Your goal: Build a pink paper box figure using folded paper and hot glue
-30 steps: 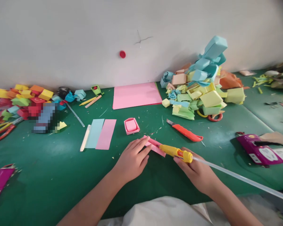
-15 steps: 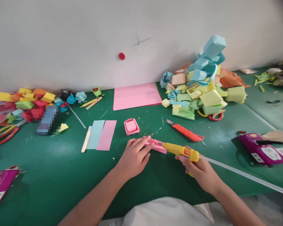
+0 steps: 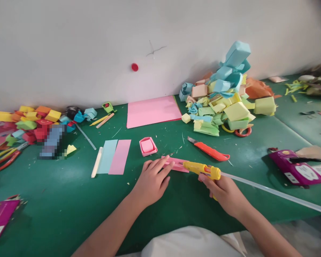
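My left hand (image 3: 153, 178) rests on the left end of a folded pink paper strip (image 3: 180, 166), fingers stretched out over it and thumb apart. In my right hand (image 3: 224, 192) is a yellow glue gun (image 3: 202, 169), gripped by its handle. Its nozzle points left and meets the strip, close to my left fingertips; whether glue is coming out is too small to tell. A long clear glue stick (image 3: 270, 192) trails from the gun's back toward the right edge. Just beyond my left hand sits a small pink paper box (image 3: 147, 146) with a smaller pink piece inside.
Left of the box lie blue paper (image 3: 107, 157), pink paper (image 3: 120, 157) and a cream stick (image 3: 96, 162). An orange utility knife (image 3: 211, 151) has its blade out. Behind are pink sheets (image 3: 153, 110) and heaped folded paper (image 3: 222, 103). A purple power strip (image 3: 296, 167) lies right.
The glue gun has shifted slightly left along the pink strip with my right hand. My left hand stays on the strip. The whole view has moved a little.
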The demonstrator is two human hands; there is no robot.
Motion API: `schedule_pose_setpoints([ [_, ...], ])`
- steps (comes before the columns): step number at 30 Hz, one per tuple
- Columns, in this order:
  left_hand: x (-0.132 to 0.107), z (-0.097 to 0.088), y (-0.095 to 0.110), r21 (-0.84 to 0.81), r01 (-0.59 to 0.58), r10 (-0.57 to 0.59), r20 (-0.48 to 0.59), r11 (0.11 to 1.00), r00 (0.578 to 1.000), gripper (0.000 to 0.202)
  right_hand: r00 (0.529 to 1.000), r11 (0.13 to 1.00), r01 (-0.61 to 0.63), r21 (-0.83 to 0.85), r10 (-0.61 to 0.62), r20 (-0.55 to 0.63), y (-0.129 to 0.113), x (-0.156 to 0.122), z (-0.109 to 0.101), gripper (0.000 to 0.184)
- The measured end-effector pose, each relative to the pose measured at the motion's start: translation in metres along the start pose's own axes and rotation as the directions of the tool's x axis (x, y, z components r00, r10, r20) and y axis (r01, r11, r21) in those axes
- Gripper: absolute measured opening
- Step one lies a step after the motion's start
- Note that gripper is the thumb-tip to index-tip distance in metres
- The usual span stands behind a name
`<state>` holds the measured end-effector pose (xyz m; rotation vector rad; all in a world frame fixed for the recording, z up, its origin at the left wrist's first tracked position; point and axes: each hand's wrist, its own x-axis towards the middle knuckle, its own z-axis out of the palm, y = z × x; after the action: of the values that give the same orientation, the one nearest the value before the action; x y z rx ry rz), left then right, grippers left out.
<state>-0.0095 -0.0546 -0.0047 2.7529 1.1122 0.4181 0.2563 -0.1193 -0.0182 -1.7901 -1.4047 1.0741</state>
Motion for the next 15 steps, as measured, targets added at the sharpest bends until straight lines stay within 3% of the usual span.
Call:
schedule_pose_setpoints([
  [3, -0.0002, 0.0003, -0.0003, 0.007, 0.01, -0.01, 0.021, 1.0, 1.0, 0.05, 0.995, 0.998, -0.058, -0.01, 0.059, 0.077, 0.0006, 0.0025, 0.0009, 0.052],
  [15, 0.002, -0.0011, 0.0029, 0.021, 0.042, -0.043, 0.053, 0.999, 0.998, 0.053, 0.985, 0.986, -0.167, -0.021, 0.167, 0.046, -0.0033, 0.0055, 0.0029, 0.057],
])
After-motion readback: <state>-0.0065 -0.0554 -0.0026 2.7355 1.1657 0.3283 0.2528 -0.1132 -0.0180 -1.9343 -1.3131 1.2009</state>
